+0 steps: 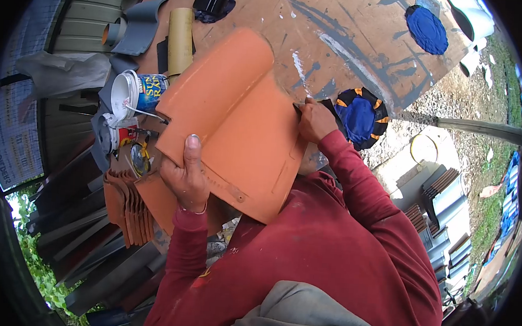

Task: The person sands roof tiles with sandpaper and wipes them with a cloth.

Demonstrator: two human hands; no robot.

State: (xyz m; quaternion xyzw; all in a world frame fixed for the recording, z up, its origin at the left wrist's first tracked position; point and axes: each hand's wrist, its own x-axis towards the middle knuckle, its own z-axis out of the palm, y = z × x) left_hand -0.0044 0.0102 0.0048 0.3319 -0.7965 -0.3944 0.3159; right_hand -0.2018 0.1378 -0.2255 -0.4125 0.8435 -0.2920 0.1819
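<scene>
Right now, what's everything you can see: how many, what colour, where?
Roof tile: one, orange, between the hands
Stacked tiles: several, orange, lower left
Bucket: one, blue and white, left
Small container: one, red and white, below bucket
Tube: one, tan, upper left
Curved pieces: several, grey, upper left
Round cloths: two, mainly blue, right and upper right
Boxy object: one, black, top
Work table: one, brown, top
Tile stacks: several, mainly grey, right
Left hand: one, red-sleeved, tile's lower-left edge
Right hand: one, red-sleeved, tile's right edge
</scene>
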